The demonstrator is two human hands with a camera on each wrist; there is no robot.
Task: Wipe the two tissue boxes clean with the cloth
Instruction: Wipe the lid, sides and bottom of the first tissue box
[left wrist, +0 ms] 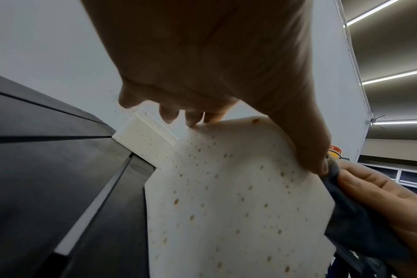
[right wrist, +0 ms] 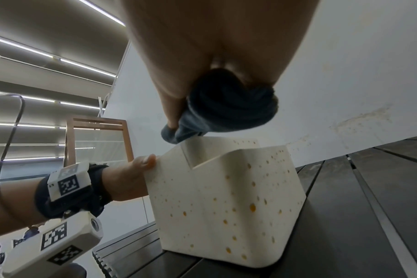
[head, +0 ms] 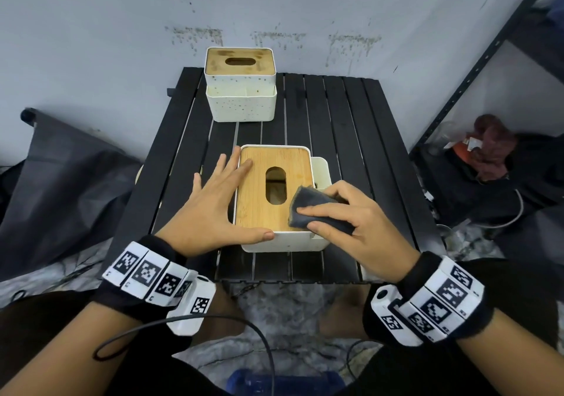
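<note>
Near tissue box [head: 274,194] at front centre of black slatted table [head: 351,127], white body with brown speckles, bamboo lid with oval slot, small side pocket on its right. Dark grey cloth [head: 308,206] bunched on lid's near right corner, touching the wood. Right hand [head: 354,224] curled round the cloth, index finger laid across the top, thumb under the fold. Left hand [head: 213,203] flat and spread, fingers straight, resting on lid's left edge and box's left side, thumb along the near rim. Far tissue box [head: 241,87] at table's back edge near the wall, well apart from the near one, same make, lid darkly stained, sides speckled. Grey stained wall [head: 91,29] behind. Dark metal shelf frame [head: 476,69] to the right, reddish bundle [head: 491,145] on the floor below it.
</note>
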